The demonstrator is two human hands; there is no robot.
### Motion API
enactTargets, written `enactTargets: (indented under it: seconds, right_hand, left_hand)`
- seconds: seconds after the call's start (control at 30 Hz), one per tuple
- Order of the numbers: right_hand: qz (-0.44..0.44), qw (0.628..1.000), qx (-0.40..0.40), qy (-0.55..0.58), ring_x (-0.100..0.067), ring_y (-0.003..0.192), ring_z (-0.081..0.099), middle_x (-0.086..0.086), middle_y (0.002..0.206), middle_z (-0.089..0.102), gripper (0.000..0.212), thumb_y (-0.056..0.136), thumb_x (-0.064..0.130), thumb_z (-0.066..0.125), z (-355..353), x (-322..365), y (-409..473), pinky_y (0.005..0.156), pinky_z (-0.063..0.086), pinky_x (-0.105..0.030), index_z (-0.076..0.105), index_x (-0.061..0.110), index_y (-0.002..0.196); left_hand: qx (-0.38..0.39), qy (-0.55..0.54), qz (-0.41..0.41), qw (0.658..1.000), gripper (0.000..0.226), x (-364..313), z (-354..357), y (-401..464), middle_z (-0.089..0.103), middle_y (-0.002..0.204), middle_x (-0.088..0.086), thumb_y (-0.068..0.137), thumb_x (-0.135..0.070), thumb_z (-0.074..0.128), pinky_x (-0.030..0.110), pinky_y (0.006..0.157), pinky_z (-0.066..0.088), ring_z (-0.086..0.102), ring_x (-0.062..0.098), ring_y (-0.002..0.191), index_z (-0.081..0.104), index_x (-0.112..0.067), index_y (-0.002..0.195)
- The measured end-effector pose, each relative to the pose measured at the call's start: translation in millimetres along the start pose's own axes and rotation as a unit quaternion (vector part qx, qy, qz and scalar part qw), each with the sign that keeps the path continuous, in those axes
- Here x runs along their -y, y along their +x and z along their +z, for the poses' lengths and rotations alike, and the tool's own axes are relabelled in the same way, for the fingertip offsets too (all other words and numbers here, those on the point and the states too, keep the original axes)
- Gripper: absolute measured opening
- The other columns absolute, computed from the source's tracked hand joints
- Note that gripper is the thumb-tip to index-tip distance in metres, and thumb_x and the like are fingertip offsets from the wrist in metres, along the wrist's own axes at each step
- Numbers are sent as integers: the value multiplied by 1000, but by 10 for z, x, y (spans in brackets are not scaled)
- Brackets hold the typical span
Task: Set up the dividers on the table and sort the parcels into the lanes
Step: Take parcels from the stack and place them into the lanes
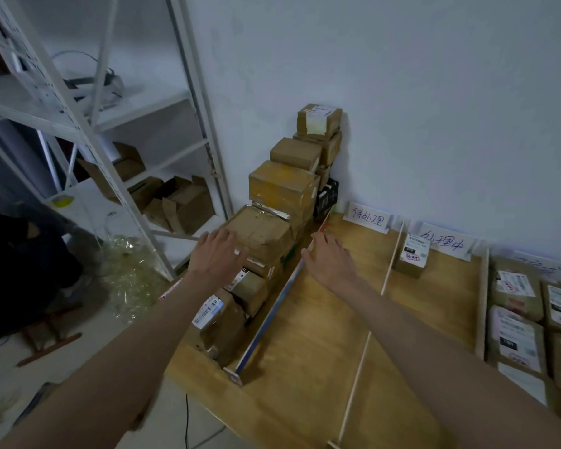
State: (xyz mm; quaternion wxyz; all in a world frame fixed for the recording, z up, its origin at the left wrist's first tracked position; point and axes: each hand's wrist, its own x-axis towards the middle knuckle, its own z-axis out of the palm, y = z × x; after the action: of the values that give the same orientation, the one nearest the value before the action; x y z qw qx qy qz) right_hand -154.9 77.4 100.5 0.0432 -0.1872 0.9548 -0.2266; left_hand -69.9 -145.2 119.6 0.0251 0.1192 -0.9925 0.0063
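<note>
The left hand (216, 254) lay flat-fingered on a taped cardboard parcel (256, 231), the right hand (329, 259) likewise on the divider (272, 315); the parcel looked stiff, best gripped at its sides.

Both forearms are bare up to the bottom edge of the frame, with no sleeve, watch or glove showing. The left hand (216, 256) and right hand (329, 262) seem to carry no rings, though the dim light blurs the fingers.

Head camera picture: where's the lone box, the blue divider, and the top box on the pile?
lone box (413, 259), head view, its labelled front face
blue divider (269, 315), head view, mid side wall
top box (319, 121), head view, labelled front
</note>
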Motion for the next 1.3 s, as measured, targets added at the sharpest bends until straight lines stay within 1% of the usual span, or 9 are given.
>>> enactTargets:
  seconds: [0.27, 0.43, 0.57, 0.63, 0.73, 0.87, 1.03, 1.2, 1.3]
  right_hand:
    - [63, 998, 1, 31, -30, 132, 44, -11, 143, 46, 51, 101, 42, 44, 256, 204, 490, 106, 42, -47, 38, 13, 143]
    - [121, 991, 6, 65, -34, 122, 52, -15, 138, 46, 53, 101, 42, 44, 496, 302, 719, 96, 48, -46, 36, 8, 142]
    - [212, 967, 28, 138, -35, 126, 50, -20, 141, 48, 67, 101, 47, 43, 692, 392, 943, 97, 46, -42, 30, 2, 148]
    - [263, 947, 39, 180, -36, 128, 49, -22, 142, 47, 69, 101, 50, 43, 769, 458, 1056, 99, 44, -39, 34, -3, 146]
    - [307, 922, 46, 232, -35, 123, 54, -24, 136, 54, 63, 102, 47, 45, 883, 574, 1196, 90, 44, -31, 49, -7, 133]
    - [333, 903, 54, 266, -34, 115, 59, -17, 121, 61, 53, 100, 49, 47, 1100, 657, 1294, 84, 44, -33, 62, 1, 116]
    - [360, 879, 33, 309, -33, 115, 58, -17, 121, 63, 51, 100, 45, 49, 1226, 744, 1292, 89, 46, -35, 60, -2, 120]
    - [349, 871, -9, 346, -21, 101, 56, -8, 118, 61, 49, 98, 45, 54, 1176, 793, 1138, 82, 42, -29, 52, 8, 130]
    - [342, 861, -45, 374, -19, 108, 58, -4, 125, 59, 56, 93, 49, 60, 1106, 771, 988, 93, 50, -37, 48, 15, 135]
  left_hand:
    - [18, 14, 35, 999, 52, 395, 189, 655, 49, 143, 10, 102, -46, 34, 45, 117, 29, 45, 26, 133, 45, -13, 140]
    - [48, 0, 59, 997, 45, 650, 379, 1097, 57, 130, 9, 101, -46, 32, 45, 110, 38, 54, 25, 122, 50, -15, 129]
    - [94, -22, 67, 993, 50, 829, 471, 1506, 54, 132, 11, 101, -49, 33, 48, 109, 39, 52, 28, 124, 48, -13, 132]
    - [110, -46, 68, 991, 52, 882, 506, 1672, 50, 136, 12, 102, -50, 33, 48, 108, 40, 49, 29, 127, 46, -11, 134]
    - [143, -91, 57, 984, 57, 948, 610, 1873, 47, 140, 15, 102, -50, 35, 48, 105, 40, 48, 31, 128, 42, -8, 140]
    - [182, -166, 25, 969, 81, 1052, 906, 2055, 56, 133, 16, 92, -72, 24, 51, 98, 49, 59, 32, 115, 46, -8, 137]
    - [156, -259, 21, 953, 50, 1036, 981, 2014, 63, 105, 8, 98, -60, 39, 44, 86, 54, 62, 24, 95, 55, -14, 112]
    - [145, -305, 32, 941, 42, 1143, 973, 1873, 62, 95, 2, 96, -60, 43, 42, 77, 57, 62, 19, 85, 54, -19, 99]
    - [136, -359, 51, 922, 39, 1138, 799, 1693, 61, 95, -1, 96, -58, 48, 41, 78, 56, 62, 18, 88, 55, -19, 100]
